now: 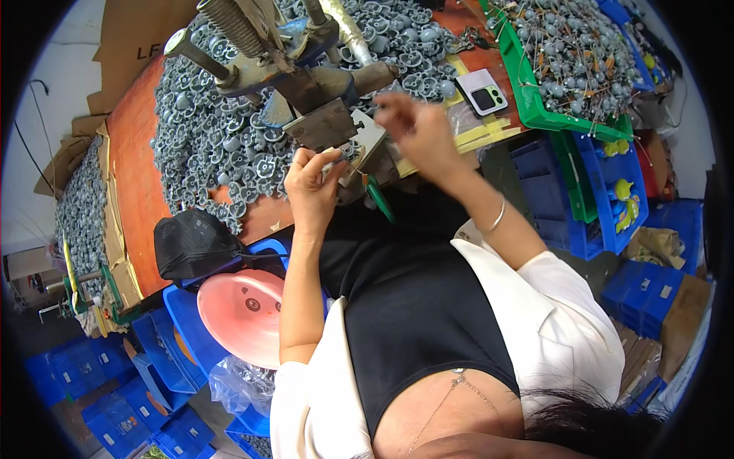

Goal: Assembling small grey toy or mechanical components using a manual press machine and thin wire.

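Note:
A metal hand press (306, 84) with a thick threaded screw stands on the bench before me. Its square steel block (321, 126) sits just above a small metal jig (368, 136). My left hand (312, 180) is closed in a pinch at the jig's left side; whatever is between its fingertips is too small to make out. To the right of the jig, my right hand (424, 138) is raised near the press's round bar (375, 78), its fingers curled and smeared by motion. A green strip-like piece (378, 199) hangs below the jig.
Small grey plastic parts (214, 145) lie heaped around the press. On the right are a phone (482, 92) and a green crate (527, 96) of grey parts with thin wires. A black mesh item (195, 246), pink basin (241, 314) and blue crates (126, 417) stand lower left.

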A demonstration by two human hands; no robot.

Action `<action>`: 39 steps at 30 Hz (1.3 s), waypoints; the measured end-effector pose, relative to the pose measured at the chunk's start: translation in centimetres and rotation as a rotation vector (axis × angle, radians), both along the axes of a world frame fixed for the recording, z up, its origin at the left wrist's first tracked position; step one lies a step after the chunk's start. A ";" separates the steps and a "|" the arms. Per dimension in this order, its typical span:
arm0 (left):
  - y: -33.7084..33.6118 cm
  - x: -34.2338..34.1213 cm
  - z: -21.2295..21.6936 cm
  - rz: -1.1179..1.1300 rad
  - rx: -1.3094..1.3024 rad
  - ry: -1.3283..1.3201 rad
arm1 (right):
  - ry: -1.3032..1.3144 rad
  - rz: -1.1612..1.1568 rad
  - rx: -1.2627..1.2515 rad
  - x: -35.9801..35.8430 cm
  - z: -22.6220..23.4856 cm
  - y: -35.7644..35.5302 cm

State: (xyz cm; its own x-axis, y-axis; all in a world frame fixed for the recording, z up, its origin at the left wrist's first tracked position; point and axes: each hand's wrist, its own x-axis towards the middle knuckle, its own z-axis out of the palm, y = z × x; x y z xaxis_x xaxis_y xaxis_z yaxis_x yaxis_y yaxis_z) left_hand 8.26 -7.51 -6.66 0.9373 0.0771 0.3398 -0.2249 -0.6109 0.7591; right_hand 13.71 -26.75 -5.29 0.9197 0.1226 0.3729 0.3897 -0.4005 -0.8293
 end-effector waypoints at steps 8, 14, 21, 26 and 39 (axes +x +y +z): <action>-1.2 -0.5 -0.8 0.118 0.101 -0.136 | 0.057 0.383 0.466 13.7 9.3 3.0; -0.6 -0.7 -1.4 0.109 -0.042 -0.110 | -0.520 0.417 0.204 -2.5 10.0 -1.5; 0.6 -0.8 -3.5 0.064 0.029 -0.070 | -0.628 0.375 0.333 -1.9 11.7 0.2; -2.4 -0.9 0.0 0.108 0.101 -0.070 | -0.234 0.309 0.458 -1.0 13.8 0.7; -0.9 -1.4 0.0 0.054 0.226 -0.061 | -1.016 0.334 0.253 -3.9 0.4 -1.0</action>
